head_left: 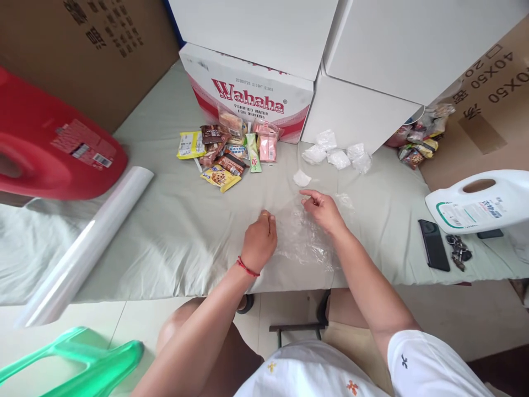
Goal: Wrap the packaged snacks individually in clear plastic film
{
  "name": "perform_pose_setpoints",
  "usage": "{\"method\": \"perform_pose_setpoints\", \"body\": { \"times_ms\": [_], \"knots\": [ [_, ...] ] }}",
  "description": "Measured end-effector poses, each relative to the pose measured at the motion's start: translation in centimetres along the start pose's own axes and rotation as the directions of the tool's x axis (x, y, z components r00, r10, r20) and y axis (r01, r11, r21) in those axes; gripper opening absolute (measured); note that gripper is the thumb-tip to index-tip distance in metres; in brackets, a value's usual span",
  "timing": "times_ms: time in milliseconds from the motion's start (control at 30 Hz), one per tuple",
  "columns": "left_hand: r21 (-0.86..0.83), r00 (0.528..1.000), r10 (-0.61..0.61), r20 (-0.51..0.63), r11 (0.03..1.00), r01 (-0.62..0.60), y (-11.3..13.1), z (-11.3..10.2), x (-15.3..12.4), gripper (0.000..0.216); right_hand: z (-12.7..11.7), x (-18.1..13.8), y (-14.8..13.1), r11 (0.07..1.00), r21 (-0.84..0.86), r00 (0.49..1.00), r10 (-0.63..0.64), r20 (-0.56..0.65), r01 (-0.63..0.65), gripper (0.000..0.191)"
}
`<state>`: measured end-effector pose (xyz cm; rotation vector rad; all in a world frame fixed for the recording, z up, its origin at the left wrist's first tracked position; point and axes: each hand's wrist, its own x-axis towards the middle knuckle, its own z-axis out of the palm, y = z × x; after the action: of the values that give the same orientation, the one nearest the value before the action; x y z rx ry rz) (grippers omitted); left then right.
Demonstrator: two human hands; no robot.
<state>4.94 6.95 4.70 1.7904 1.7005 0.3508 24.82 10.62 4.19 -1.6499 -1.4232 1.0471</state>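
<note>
A sheet of clear plastic film [303, 240] lies crumpled on the cloth-covered table in front of me. My left hand [261, 234], with a red cord at the wrist, is closed at the film's left edge and appears to pinch it. My right hand [324, 210] hovers at the film's upper right. Its index finger stretches left, with the thumb a little apart below it. Just beyond those fingers lies a small white packet [302, 177]. Several clear-wrapped white bundles [339, 159] lie farther back, by a white box.
A pile of wrapped snacks [231, 151] lies before the Wahaha carton [252, 94]. A film roll [91, 248] and red jug [53, 143] are left. At right are more snacks [425, 138], a white detergent bottle [483, 201], a phone [433, 245] and keys [458, 251].
</note>
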Motion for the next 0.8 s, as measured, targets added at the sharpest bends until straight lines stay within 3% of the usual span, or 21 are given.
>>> {"method": "perform_pose_setpoints", "body": {
  "times_ms": [100, 133, 200, 233, 300, 367, 433, 533, 567, 633, 733, 800],
  "knots": [
    [0.103, 0.992, -0.011, 0.123, 0.995, -0.001, -0.4, -0.8, -1.0, 0.032, 1.2, 1.5, 1.1, 0.996, 0.085, 1.0, -0.024, 0.016, 0.023, 0.052],
    [0.132, 0.995, -0.023, 0.096, 0.991, 0.01, -0.7, -1.2, -1.2, 0.036, 1.6, 1.7, 1.3, 0.996, 0.079, 0.999, -0.042, 0.036, 0.039, 0.054],
    [0.161, 0.995, -0.014, -0.103, 0.986, 0.03, -1.5, -2.0, -1.2, 0.042, 2.5, 1.6, 1.4, 0.997, 0.022, 0.995, -0.069, 0.078, 0.067, 0.058],
    [0.162, 0.968, 0.022, -0.25, 0.987, 0.019, -1.8, -2.4, -1.1, 0.041, 2.9, 1.5, 1.3, 0.996, -0.023, 0.992, -0.08, 0.099, 0.083, 0.06],
    [0.148, 0.849, 0.137, -0.51, 0.986, -0.07, -2.2, -2.8, -0.8, 0.033, 3.7, 1.2, 0.8, 0.985, -0.127, 0.984, -0.1, 0.146, 0.119, 0.066],
    [0.118, 0.744, 0.262, -0.615, 0.963, -0.242, -2.0, -2.6, -0.6, 0.024, 4.3, 1.0, 0.0, 0.96, -0.223, 0.973, -0.127, 0.194, 0.17, 0.076],
    [0.071, 0.711, 0.402, -0.578, 0.892, -0.447, -1.1, -1.9, -0.6, 0.02, 4.7, 1.0, -0.7, 0.925, -0.305, 0.956, -0.153, 0.251, 0.228, 0.087],
    [0.063, 0.666, 0.627, -0.404, 0.745, -0.664, 0.5, -0.6, -0.9, 0.022, 5.0, 1.3, -1.5, 0.867, -0.401, 0.928, -0.159, 0.336, 0.294, 0.091],
    [0.083, 0.67, 0.661, -0.337, 0.73, -0.678, 0.8, -0.2, -0.9, 0.025, 5.1, 1.4, -1.6, 0.851, -0.427, 0.923, -0.153, 0.354, 0.305, 0.091],
    [0.147, 0.756, 0.619, -0.213, 0.785, -0.601, 1.2, 0.0, -0.9, 0.032, 5.0, 1.6, -1.7, 0.825, -0.464, 0.914, -0.144, 0.378, 0.322, 0.093],
    [0.275, 0.93, 0.364, -0.058, 0.901, -0.335, 0.9, -0.4, -0.5, 0.035, 4.8, 1.8, -1.6, 0.799, -0.487, 0.903, -0.152, 0.403, 0.352, 0.104],
    [0.363, 0.98, 0.201, -0.004, 0.913, -0.186, 0.5, -0.8, -0.1, 0.034, 4.7, 1.9, -1.6, 0.794, -0.486, 0.898, -0.163, 0.408, 0.365, 0.105]
  ]
}}
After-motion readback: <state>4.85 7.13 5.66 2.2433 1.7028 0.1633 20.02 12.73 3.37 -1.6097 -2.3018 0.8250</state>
